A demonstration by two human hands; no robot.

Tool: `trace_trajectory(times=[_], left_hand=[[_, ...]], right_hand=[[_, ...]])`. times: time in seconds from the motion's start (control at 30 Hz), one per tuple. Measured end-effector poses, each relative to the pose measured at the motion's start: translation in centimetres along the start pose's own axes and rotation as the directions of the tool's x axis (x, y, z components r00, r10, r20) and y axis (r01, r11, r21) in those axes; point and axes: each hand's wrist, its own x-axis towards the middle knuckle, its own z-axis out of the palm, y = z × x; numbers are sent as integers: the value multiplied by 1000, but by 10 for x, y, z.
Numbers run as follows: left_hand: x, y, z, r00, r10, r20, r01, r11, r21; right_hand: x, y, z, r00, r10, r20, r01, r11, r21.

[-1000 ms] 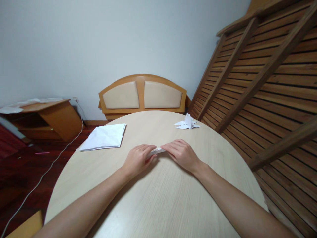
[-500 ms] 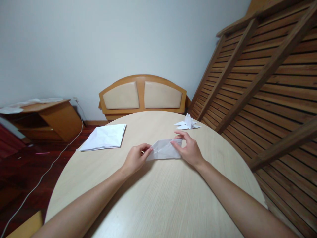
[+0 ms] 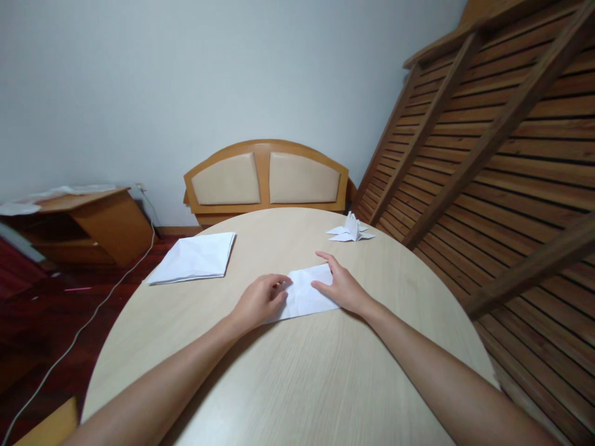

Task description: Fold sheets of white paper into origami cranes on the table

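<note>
A white sheet of paper (image 3: pixel 304 294) with creases lies flat on the round pale wooden table (image 3: pixel 297 371), between my two hands. My left hand (image 3: pixel 260 299) rests on its left edge with the fingers curled down onto the paper. My right hand (image 3: pixel 341 286) lies on its right side, fingers stretched out flat and pressing the sheet to the table.
A stack of white paper (image 3: pixel 195 257) lies at the table's far left. A small folded paper figure (image 3: pixel 351 229) sits at the far right. Behind the table stands a padded wooden chair back (image 3: pixel 266 178). A slatted wooden frame (image 3: pixel 493 142) leans at the right; a cable (image 3: pixel 79 328) runs across the floor.
The narrow folded strip under both hands was lifted and unfolded, and now lies spread flat on the table. My right hand went from pinching the paper to lying flat on it.
</note>
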Motion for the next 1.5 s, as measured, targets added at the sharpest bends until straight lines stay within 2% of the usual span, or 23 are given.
trace_trajectory(times=[0.07,0.13,0.27,0.5,0.7,0.93,1.13,1.33,1.5], left_hand=[[-1,2,-3,991,132,8,-132,982,139],[-2,3,-4,969,238,67,-247,948,198],[-4,2,-2,930,299,212,-342,916,211],[-5,4,-2,928,276,250,-340,902,266],[-6,5,-3,949,231,216,-288,914,286],[-7,0,-1,969,175,175,-222,926,306],[-7,-1,0,965,153,211,-208,941,269],[-5,1,-2,965,78,250,-165,923,348],[-5,2,-5,959,37,280,-153,903,402]], right_hand=[[-1,2,1,1000,4,23,-4,999,-38],[-1,3,2,999,8,40,-6,998,-56],[-1,5,3,998,9,57,-5,997,-80],[-1,-4,2,997,22,69,-21,1000,-7],[-4,-11,1,985,-72,156,73,997,2],[-3,-12,-4,910,-274,311,313,946,-82],[-3,-11,-3,844,-367,391,437,894,-104],[-9,-25,-3,814,-382,437,488,859,-157],[-18,-35,2,803,-263,535,421,886,-196]])
